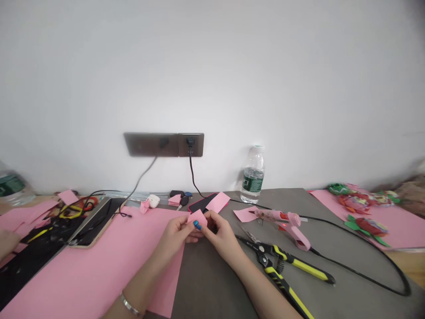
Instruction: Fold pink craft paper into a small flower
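Observation:
Both thumbs meet in front of a small pink paper piece [196,215] that my hands hold up between them, above the edge of a large pink sheet [133,248]. My left hand [179,230] pinches the paper from the left. From the right, my right hand [217,230] closes on the same piece, its other fingers tucked behind. Blue nails show on the thumbs. Just behind the hands, a dark phone [201,204] lies partly under a pink paper strip [218,201].
A pink glue gun [285,221] and yellow-black wire-stripping pliers [282,261] lie right. A water bottle [253,177] stands by the wall. Paper flowers [368,225] sit far right. A tablet [98,221] lies left; another person's hand [8,243] shows at the left edge.

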Demonstrator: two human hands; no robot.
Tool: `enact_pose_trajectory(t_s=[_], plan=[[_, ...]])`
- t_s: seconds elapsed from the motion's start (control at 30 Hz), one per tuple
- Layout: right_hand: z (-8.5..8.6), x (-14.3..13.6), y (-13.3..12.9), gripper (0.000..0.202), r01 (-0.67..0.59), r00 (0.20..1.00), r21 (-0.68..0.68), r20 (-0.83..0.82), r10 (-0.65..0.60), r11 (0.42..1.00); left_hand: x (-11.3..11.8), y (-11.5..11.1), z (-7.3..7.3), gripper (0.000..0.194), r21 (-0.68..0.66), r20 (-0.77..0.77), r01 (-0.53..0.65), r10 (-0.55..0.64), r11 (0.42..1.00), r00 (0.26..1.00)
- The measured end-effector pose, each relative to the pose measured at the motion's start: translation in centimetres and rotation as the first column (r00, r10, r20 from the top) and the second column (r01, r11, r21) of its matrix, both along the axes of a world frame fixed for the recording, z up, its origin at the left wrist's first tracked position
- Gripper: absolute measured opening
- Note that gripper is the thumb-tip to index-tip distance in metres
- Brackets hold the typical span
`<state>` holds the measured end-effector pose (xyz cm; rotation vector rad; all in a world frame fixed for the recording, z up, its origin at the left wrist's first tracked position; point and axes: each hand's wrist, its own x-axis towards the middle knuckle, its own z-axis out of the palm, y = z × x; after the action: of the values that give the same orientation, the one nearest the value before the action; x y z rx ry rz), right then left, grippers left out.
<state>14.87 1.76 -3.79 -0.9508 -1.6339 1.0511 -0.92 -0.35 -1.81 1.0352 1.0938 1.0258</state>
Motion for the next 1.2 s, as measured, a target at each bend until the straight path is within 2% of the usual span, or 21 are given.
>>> enact_pose_trajectory(t_s=[0.17,0.27,0.37,0.5,0.67,0.87,1.03,1.1,1.2], plan=[[0.1,0.17,0.2,0.019,-0.035,0.997,-0.018,-0.062,0.034,0.999,0.16,-0.07,0.28,0.054,0.033,-0.026,0.02,-0.019,0.999,0.999],[-0.03,0.34,0.42,0.018,-0.023,0.996,-0.002,-0.082,0.022,1.0,0.14,-0.12,0.17,0.05,0.098,-0.095,0.053,-0.043,0.994,0.995],[0.05,0.55,0.5,0.018,0.001,0.999,0.034,-0.053,0.001,0.999,0.03,-0.25,0.12,0.047,0.176,-0.208,0.076,-0.038,0.981,0.977],[0.51,0.82,0.5,0.023,-0.071,0.997,0.052,0.0,0.071,0.996,-0.23,-0.44,0.53,0.045,0.217,-0.269,0.146,-0.085,0.965,0.959],[0.4,0.83,0.7,0.038,-0.084,0.992,-0.02,-0.097,0.082,0.996,-0.22,-0.4,0.89,0.043,0.173,-0.228,0.129,-0.088,0.976,0.97],[0.69,0.61,0.48,0.042,-0.155,0.983,-0.096,-0.11,0.144,0.983,-0.21,-0.17,0.28,0.043,0.178,-0.183,0.139,-0.106,0.974,0.977],[0.92,0.6,0.52,0.048,-0.064,0.985,-0.093,-0.164,0.048,0.994,-0.38,0.04,0.12,0.05,0.176,-0.111,0.038,-0.019,0.984,0.994],[0.86,0.61,0.56,0.047,-0.041,0.985,-0.086,-0.173,0.026,0.995,-0.43,0.17,0.08,0.051,0.165,-0.088,-0.002,0.017,0.986,0.996],[0.82,0.55,0.49,0.037,-0.089,0.974,-0.106,-0.218,0.064,0.99,-0.47,0.32,-0.06,0.051,0.154,-0.063,0.009,0.001,0.988,0.998]])
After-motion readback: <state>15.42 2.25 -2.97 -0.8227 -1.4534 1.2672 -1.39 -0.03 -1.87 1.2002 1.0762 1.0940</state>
